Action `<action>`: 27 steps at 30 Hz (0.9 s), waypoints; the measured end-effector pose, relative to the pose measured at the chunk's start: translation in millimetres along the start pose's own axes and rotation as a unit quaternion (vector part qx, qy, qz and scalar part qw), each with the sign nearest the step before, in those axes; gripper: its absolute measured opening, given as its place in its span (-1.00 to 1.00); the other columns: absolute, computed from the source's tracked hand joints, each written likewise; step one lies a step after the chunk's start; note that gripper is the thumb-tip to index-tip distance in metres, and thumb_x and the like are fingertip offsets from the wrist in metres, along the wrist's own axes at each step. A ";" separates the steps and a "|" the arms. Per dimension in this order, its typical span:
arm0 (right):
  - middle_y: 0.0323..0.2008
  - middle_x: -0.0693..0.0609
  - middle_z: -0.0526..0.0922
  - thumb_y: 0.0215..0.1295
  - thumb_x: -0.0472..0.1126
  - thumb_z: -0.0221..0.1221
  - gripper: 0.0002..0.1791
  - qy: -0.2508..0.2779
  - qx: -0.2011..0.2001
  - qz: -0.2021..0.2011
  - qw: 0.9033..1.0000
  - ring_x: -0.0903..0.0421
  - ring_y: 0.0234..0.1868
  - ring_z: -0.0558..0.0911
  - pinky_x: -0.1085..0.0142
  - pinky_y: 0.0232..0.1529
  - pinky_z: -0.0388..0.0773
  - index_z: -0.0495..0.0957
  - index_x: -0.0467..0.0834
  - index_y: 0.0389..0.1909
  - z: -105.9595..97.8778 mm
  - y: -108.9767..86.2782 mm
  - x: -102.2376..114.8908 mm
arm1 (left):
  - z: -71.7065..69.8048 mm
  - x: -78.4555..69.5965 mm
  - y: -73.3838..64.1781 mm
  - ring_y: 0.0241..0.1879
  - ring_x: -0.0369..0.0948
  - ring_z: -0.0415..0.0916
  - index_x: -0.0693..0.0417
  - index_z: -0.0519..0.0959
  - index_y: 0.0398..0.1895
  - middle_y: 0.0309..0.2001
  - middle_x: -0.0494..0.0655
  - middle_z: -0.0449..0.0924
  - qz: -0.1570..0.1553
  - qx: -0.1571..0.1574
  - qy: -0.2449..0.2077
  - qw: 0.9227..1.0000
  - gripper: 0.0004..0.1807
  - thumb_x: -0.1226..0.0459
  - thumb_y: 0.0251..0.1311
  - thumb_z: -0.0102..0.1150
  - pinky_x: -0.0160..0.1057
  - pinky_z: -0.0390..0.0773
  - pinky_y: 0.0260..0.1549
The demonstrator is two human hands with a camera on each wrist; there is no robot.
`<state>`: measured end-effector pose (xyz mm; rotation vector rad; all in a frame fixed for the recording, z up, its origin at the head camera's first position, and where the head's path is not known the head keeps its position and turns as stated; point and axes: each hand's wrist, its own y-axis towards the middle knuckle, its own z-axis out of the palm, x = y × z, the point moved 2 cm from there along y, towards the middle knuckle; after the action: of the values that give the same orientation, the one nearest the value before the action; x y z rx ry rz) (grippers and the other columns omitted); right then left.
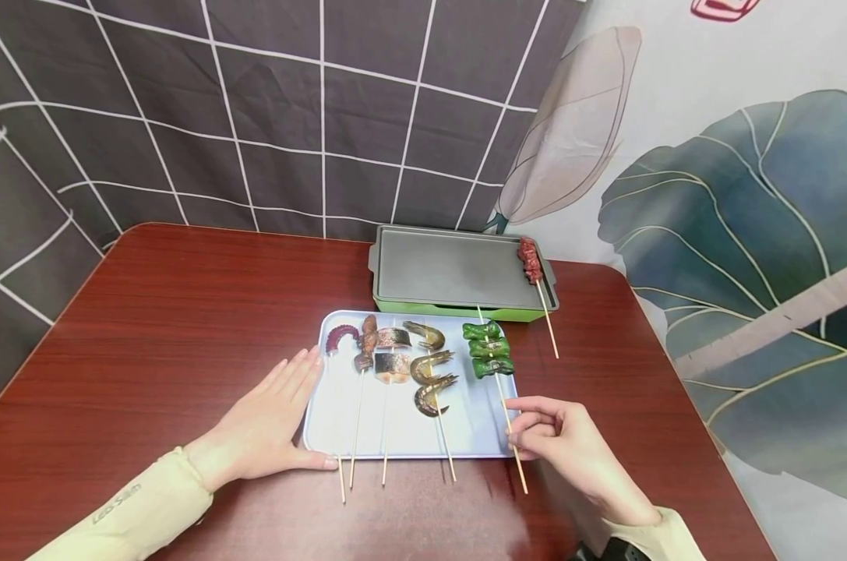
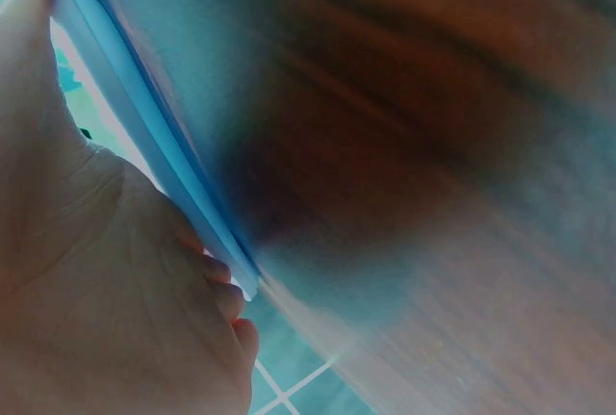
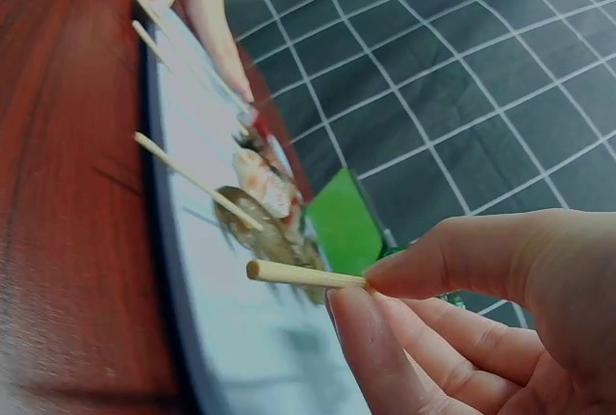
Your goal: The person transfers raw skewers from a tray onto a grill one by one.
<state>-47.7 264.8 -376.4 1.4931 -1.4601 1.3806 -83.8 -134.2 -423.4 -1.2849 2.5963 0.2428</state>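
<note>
Pinched near its lower end by the right hand (image 1: pixel 566 442), the green pepper skewer (image 1: pixel 489 350) extends ahead over the right side of the tray (image 1: pixel 474 425), long axis running away toward the grill (image 1: pixel 451 265); the left hand (image 1: pixel 269 421), fingers straight, touches the tray's left edge

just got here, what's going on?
A person's right hand pinches the stick of a green skewer over the right side of a tray. Their left hand rests against the tray's left edge. Four other skewers lie on the tray; a red one lies on the grill behind.
</note>
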 end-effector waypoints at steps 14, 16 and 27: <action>-0.30 -0.33 0.69 0.19 -0.58 0.18 -0.53 -0.076 -0.062 -0.053 0.994 -0.06 -0.34 0.76 0.17 -0.30 0.75 0.54 -0.46 0.17 -33.1 29.9 37.9 | -1.0 -0.1 -0.3 0.52 0.18 -0.01 0.50 0.10 0.51 0.54 0.37 0.01 -0.001 -0.003 -0.001 1.000 0.44 -0.59 -0.04 0.06 0.10 0.02 0.48; -0.30 -0.30 0.70 0.21 -0.57 0.19 -0.55 -0.089 -0.070 -0.060 0.992 -0.07 -0.33 0.76 0.17 -0.29 0.75 0.55 -0.45 0.16 -39.7 40.1 44.6 | -1.1 0.1 -0.3 0.52 0.18 -0.01 0.50 0.10 0.51 0.54 0.37 0.02 -0.002 -0.005 0.000 1.000 0.44 -0.59 -0.04 0.06 0.09 0.02 0.48; -0.20 -0.32 0.70 0.34 -0.43 0.21 -0.55 -0.133 -0.085 -0.033 0.987 0.03 -0.31 0.76 0.22 -0.21 0.74 0.50 -0.41 0.24 -73.7 103.1 67.9 | -0.1 -0.4 -0.4 0.52 0.17 0.00 0.50 0.10 0.51 0.54 0.37 0.02 -0.001 -0.005 0.001 1.000 0.44 -0.60 -0.04 0.03 0.10 0.01 0.48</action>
<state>-175.4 293.9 -317.0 1.6452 -1.6286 1.0188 -83.3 -134.2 -423.2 -1.2906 2.5981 0.2551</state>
